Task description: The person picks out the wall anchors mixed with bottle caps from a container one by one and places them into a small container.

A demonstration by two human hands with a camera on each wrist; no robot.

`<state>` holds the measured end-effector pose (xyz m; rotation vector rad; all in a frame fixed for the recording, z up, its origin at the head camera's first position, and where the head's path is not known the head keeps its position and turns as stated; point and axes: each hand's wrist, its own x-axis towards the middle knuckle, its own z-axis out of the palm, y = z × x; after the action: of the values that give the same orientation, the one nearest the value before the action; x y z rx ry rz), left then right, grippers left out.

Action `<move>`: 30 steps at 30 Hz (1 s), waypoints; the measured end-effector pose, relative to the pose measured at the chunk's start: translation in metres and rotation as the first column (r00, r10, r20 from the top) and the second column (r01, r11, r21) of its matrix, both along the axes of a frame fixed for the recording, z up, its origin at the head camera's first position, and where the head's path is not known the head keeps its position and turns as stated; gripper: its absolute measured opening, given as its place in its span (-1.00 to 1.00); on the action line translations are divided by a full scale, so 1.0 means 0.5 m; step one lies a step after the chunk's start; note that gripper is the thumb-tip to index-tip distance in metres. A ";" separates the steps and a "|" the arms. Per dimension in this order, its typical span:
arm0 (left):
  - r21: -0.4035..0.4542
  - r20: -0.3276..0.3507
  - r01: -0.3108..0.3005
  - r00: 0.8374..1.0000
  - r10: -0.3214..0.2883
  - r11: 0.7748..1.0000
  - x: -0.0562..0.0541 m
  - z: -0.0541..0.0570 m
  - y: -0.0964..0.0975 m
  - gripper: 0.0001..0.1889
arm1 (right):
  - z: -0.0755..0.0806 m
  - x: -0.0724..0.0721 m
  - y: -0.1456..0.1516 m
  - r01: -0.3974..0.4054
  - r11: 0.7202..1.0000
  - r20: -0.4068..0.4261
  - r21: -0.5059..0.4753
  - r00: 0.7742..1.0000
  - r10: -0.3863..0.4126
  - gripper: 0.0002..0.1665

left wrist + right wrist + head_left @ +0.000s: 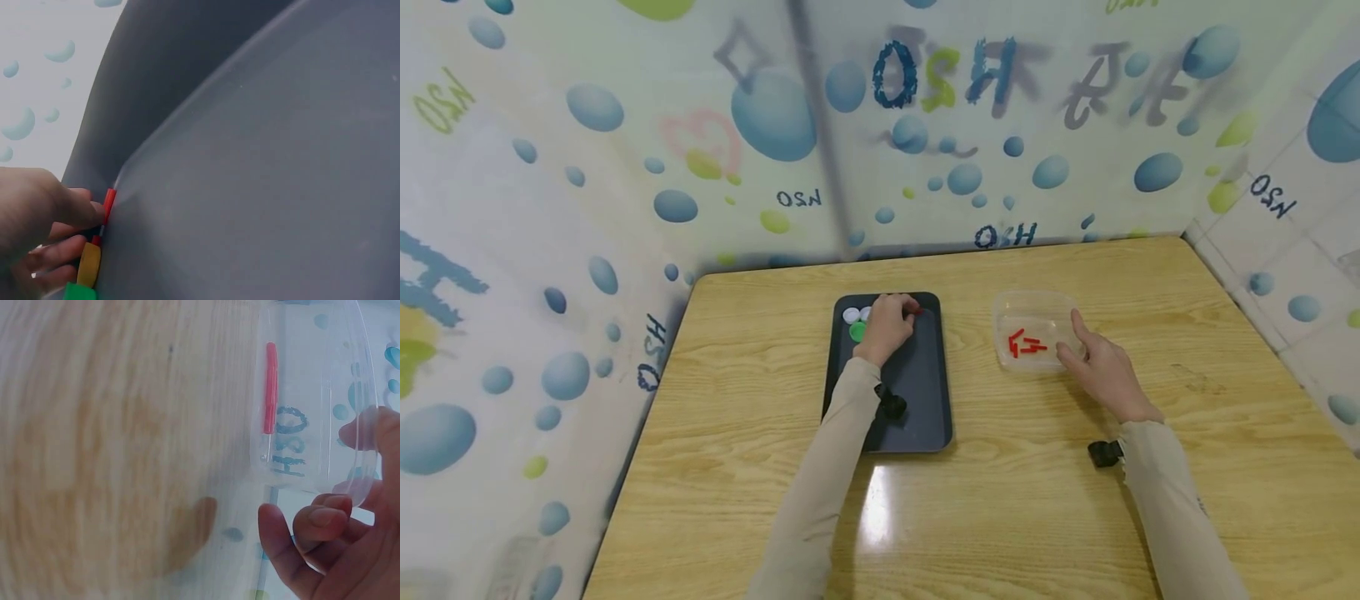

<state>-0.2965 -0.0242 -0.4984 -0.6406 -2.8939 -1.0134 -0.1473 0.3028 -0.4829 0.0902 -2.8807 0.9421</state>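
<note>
At the far end of a dark tray (917,392), my left hand (886,327) pinches a small red stick (109,203) low over the tray floor. Beside its fingers, in the left wrist view, are a second red piece (95,239), a yellow disc (89,264) and a green cap (79,291). White caps (851,316) and a green cap (857,332) show left of this hand in the head view. My right hand (1105,371) grips the right wall of a clear plastic container (1033,304), thumb over the rim. Several red sticks (1032,341) lie inside it.
A wooden table (1000,500) carries both the tray and the container. Behind it stands a wall (865,192) with a bubble pattern. Black wrist cameras (1105,454) are strapped at both sleeves, the left one above the tray.
</note>
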 end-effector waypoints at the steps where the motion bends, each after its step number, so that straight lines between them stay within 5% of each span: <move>1: -0.003 -0.005 -0.002 1.000 0.002 1.000 0.000 0.000 0.000 -0.80 | 0.000 0.000 0.000 0.001 1.000 0.000 0.000 1.000 -0.001 -0.16; 16: 0.017 0.054 -0.071 0.996 0.070 0.997 0.002 0.009 -0.005 -0.83 | 0.001 0.000 -0.003 0.004 1.000 -0.009 -0.012 1.000 -0.004 -0.16; 30: 0.045 0.038 -0.084 0.996 0.082 0.995 0.013 0.012 -0.008 -0.83 | 0.003 0.003 -0.005 0.009 1.000 -0.008 -0.022 1.000 -0.009 -0.17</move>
<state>-0.2899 -0.0281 -0.4926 -0.4999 -2.8908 -1.0896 -0.1459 0.3004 -0.4815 0.0783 -2.8604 0.9700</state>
